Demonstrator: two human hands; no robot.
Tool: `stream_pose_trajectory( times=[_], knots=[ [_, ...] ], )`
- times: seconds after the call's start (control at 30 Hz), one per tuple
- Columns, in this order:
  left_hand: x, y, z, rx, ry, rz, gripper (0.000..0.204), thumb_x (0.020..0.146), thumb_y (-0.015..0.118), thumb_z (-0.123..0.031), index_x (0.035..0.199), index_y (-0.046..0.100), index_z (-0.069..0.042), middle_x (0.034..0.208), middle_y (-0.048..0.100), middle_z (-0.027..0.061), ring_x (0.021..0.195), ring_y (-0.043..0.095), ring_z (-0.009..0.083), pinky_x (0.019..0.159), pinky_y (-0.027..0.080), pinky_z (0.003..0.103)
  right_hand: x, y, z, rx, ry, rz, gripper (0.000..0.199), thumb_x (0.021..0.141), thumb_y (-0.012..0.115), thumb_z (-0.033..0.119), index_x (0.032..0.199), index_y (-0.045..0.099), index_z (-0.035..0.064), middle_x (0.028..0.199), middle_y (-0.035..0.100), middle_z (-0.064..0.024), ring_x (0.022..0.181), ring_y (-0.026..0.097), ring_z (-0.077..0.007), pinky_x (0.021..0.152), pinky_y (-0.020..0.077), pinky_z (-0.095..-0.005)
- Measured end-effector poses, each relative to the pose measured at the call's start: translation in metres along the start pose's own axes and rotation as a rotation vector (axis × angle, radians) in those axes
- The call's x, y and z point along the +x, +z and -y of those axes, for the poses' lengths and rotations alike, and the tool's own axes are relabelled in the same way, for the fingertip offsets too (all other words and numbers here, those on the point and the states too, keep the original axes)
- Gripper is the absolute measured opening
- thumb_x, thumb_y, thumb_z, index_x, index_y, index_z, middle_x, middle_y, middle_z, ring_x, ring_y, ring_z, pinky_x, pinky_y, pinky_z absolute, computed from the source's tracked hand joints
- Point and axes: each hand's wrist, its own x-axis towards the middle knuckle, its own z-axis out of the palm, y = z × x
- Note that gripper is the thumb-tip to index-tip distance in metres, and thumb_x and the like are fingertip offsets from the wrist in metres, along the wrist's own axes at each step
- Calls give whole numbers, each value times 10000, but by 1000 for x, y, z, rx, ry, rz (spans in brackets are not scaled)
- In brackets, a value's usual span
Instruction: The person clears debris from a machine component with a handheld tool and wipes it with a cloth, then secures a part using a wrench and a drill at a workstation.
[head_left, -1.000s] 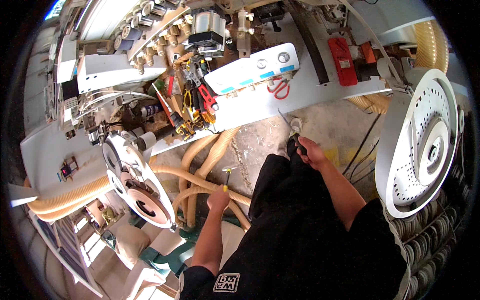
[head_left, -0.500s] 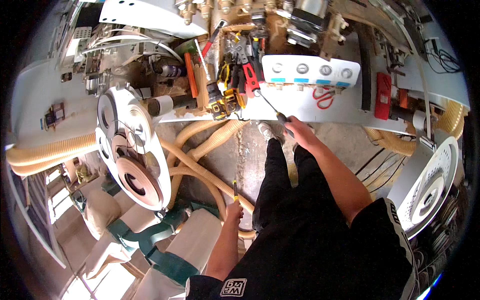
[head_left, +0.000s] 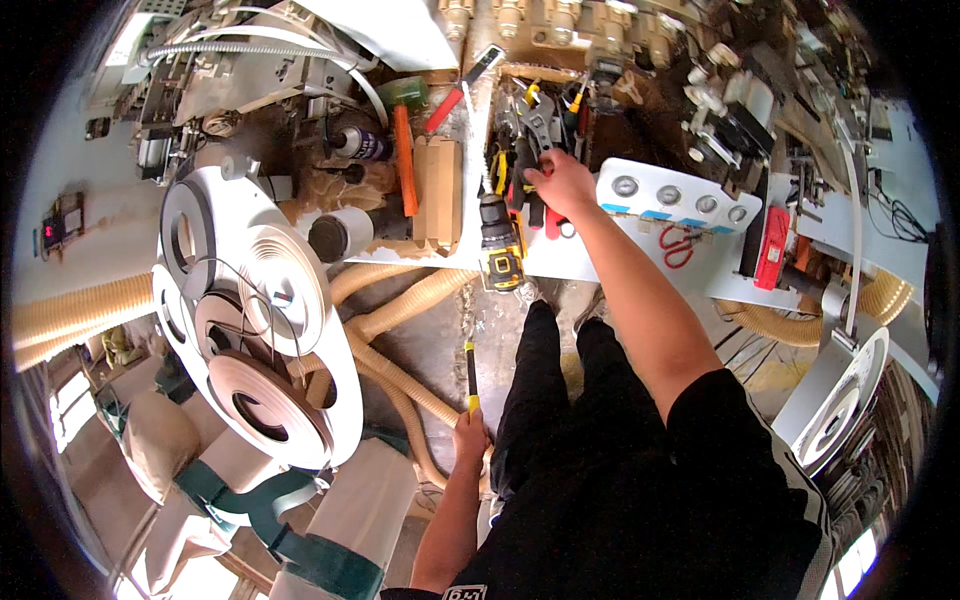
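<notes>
My right hand is over the tool pile on the bench, its fingers curled; what they hold is hidden. Just above it shows a grey adjustable wrench, and a red handle comes out below. Beside these, a yellow-and-black cordless drill stands at the bench's front edge with its long bit pointing away from me. Low at my side, my left hand is closed around a slim yellow-and-black tool pointing upward; its exact kind cannot be made out.
Right of the pile stands a white gauge panel, with red-handled scissors before it. A large white reel machine rises on the left. Beige ribbed hoses cross the floor. Farther right are a red tool and a white wheel.
My right hand has moved forward from the bench edge into the tool pile, and the black-handled screwdriver it held no longer shows clearly. My left hand still holds its tool. The view has shifted.
</notes>
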Motion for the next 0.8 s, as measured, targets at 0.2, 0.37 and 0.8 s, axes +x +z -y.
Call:
stream_pose_trajectory(
  times=[0.2, 0.37, 0.8],
  knots=[
    [7, 2, -41, -75, -263, -41, 282, 1014, 563, -310, 949, 601, -39, 590, 487, -10, 479, 475, 107, 447, 399, 316, 20, -6, 9, -427, 27, -40, 365, 925, 566, 338, 1073, 652, 15, 1066, 714, -197, 1007, 694, -380, 879, 557, -480],
    [31, -18, 30, 659, 700, 113, 328, 973, 632, -203, 1258, 580, -49, 1140, 633, 89, 1037, 613, 209, 902, 506, 365, 38, -6, 15, -425, 144, 77, 373, 955, 543, 350, 1044, 725, 37, 1083, 722, -218, 1020, 702, -382, 870, 559, -486],
    [25, 15, 90, 1344, 752, 134, 342, 985, 581, -166, 1289, 596, -8, 1220, 645, 160, 1106, 640, 285, 928, 538, 429, 73, -17, 1, -397, 87, 244, 383, 845, 663, 329, 1034, 744, 6, 1136, 696, -241, 1079, 672, -407, 928, 542, -466]
  ],
)
